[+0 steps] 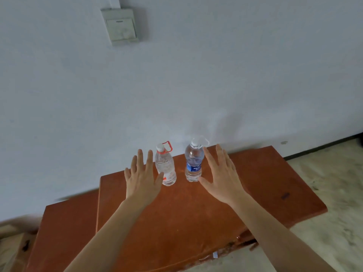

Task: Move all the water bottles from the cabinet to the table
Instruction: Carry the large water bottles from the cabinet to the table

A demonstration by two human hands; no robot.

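Observation:
Two clear water bottles stand upright near the back of a reddish-brown wooden top [245, 193]. The left bottle [167, 167] has a red carry ring at its neck. The right bottle [193, 163] has a blue label and a clear carry ring. My left hand [142, 177] hovers with straight, spread fingers just left of the red-ringed bottle, its thumb in front of the bottle's lower part. My right hand [222, 177] is spread flat just right of the blue-label bottle, thumb near its base. Neither hand holds anything.
A pale wall [196, 85] rises right behind the bottles, with a switch box [121, 26] high on it. A second lower wooden surface [64, 228] adjoins on the left. Speckled floor [324, 193] lies to the right and front.

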